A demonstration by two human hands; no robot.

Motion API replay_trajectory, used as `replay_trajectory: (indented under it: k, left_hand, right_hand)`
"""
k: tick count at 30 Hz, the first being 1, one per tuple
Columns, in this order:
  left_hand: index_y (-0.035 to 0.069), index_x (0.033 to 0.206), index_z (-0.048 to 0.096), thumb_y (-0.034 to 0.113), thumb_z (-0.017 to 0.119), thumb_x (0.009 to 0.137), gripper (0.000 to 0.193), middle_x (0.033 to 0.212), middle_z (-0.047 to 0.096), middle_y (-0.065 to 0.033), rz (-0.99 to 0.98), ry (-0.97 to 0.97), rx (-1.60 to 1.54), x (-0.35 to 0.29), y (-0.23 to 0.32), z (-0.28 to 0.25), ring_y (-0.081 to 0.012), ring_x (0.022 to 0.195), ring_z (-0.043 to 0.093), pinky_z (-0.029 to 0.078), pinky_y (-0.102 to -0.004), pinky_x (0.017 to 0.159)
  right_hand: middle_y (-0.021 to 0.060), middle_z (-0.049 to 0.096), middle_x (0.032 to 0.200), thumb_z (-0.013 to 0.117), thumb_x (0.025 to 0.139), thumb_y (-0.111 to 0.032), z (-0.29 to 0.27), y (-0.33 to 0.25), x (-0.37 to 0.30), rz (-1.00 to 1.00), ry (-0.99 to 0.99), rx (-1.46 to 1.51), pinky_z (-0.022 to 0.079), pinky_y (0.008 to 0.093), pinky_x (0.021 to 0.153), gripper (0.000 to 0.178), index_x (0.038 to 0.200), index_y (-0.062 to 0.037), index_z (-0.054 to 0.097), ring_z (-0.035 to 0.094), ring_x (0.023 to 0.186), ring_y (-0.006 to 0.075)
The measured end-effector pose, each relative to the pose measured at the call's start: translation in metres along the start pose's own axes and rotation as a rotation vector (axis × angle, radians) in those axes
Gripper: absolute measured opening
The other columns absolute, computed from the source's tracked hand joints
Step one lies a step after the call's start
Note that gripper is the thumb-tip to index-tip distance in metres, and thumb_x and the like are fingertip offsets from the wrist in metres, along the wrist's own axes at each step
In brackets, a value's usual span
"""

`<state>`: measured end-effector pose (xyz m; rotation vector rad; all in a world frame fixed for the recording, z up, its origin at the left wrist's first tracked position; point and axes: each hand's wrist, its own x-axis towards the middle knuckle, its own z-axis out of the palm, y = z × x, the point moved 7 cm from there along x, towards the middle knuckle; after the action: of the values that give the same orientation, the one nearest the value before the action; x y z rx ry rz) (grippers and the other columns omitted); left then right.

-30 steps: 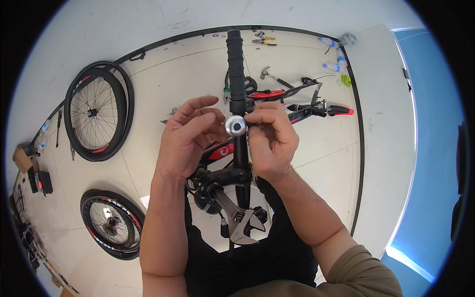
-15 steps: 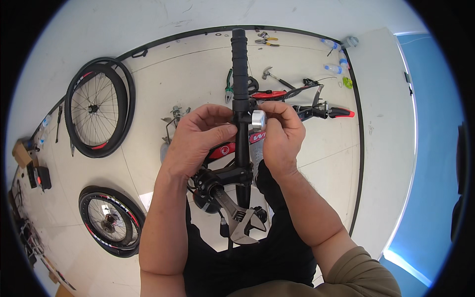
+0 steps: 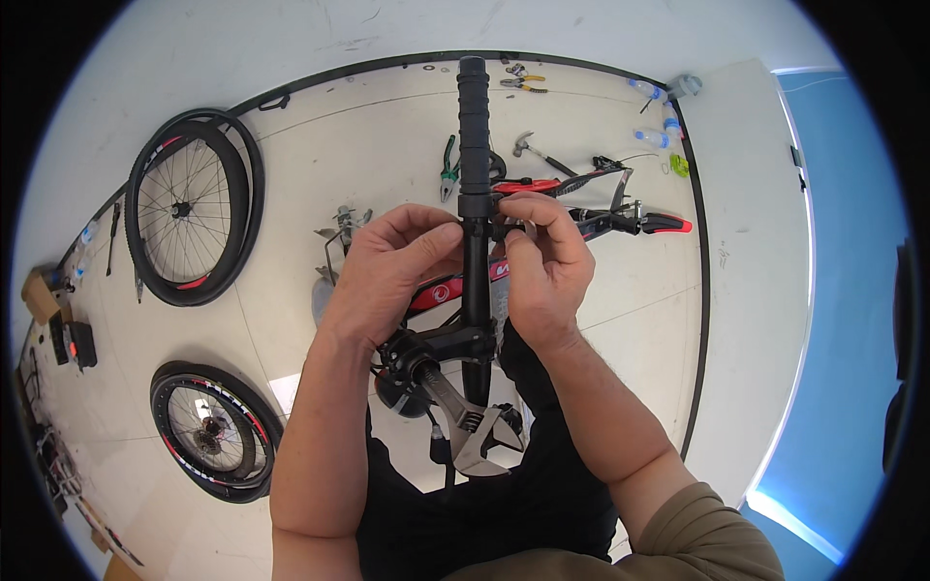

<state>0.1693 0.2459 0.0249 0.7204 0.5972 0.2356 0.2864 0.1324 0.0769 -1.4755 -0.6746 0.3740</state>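
Close work at the handlebar [image 3: 476, 281], right by its grip [image 3: 474, 136].
Left hand [image 3: 383, 266] half-curled, thumb at the handlebar; right hand [image 3: 550, 276] curled beside a small black fitting [image 3: 500, 231]; what either holds, I can't tell.

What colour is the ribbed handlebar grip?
The handlebar grip is black; it shows best in the head view.

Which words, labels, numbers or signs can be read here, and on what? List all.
Red frame tube: round pale emblem and partly hidden white lettering, not copied.
Lower-left wheel: pale rim lettering, not copied.
Adjustable wrench: any marks too small to read.
Bottles: any label print too small to read.
White wall: scribble too faint to read.
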Motion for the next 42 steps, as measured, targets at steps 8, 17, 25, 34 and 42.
replay_trajectory:
  k: [8,17,25,34,42]
  left_hand:
    - [-0.003,0.120,0.066,0.022,0.063,0.104,0.030,0.106,0.073,-0.0103,-0.064,-0.076,0.029,-0.002,-0.002,0.015,-0.0205,0.094,0.073,0.059,-0.0368,0.090]
    - [-0.001,0.116,0.072,0.023,0.069,0.099,0.030,0.099,0.075,-0.0083,-0.115,-0.080,0.120,-0.002,-0.005,0.007,-0.0157,0.089,0.071,0.057,-0.0308,0.088]
    - [-0.002,0.119,0.070,0.019,0.068,0.100,0.029,0.102,0.075,-0.0088,-0.102,-0.082,0.091,-0.002,-0.004,0.008,-0.0166,0.093,0.072,0.057,-0.0316,0.091]
    - [-0.003,0.119,0.068,0.014,0.064,0.103,0.025,0.105,0.074,-0.0105,-0.093,-0.100,0.115,-0.002,-0.003,0.010,-0.0197,0.094,0.073,0.059,-0.0350,0.090]
    - [-0.003,0.117,0.069,0.011,0.077,0.092,0.030,0.106,0.072,-0.0079,-0.087,-0.041,0.189,-0.003,0.000,0.011,-0.0151,0.093,0.071,0.059,-0.0288,0.088]
  right_hand:
    - [0.0118,0.062,0.110,0.054,0.082,0.013,-0.003,-0.001,0.002,-0.135,-0.027,-0.143,0.046,0.0231,0.068,0.023,0.096,0.0000,0.066,0.054,0.078,0.0094]
    - [0.0131,0.063,0.112,0.056,0.081,0.013,-0.003,-0.007,0.003,-0.102,-0.051,-0.104,0.048,0.0237,0.069,0.022,0.097,0.0015,0.066,0.057,0.084,0.0115]
    - [0.0157,0.063,0.114,0.064,0.081,0.008,-0.005,-0.020,-0.001,-0.207,-0.248,-0.324,0.052,0.0284,0.073,0.024,0.103,0.0001,0.068,0.064,0.094,0.0206]
    - [0.0099,0.065,0.110,0.074,0.086,0.003,-0.013,-0.017,0.003,0.057,-0.349,-0.373,0.052,0.0260,0.065,0.024,0.109,-0.0020,0.072,0.066,0.084,0.0157]
    - [0.0111,0.065,0.109,0.074,0.086,0.003,-0.013,-0.018,0.003,0.007,-0.355,-0.380,0.053,0.0270,0.069,0.023,0.108,-0.0027,0.074,0.067,0.087,0.0176]
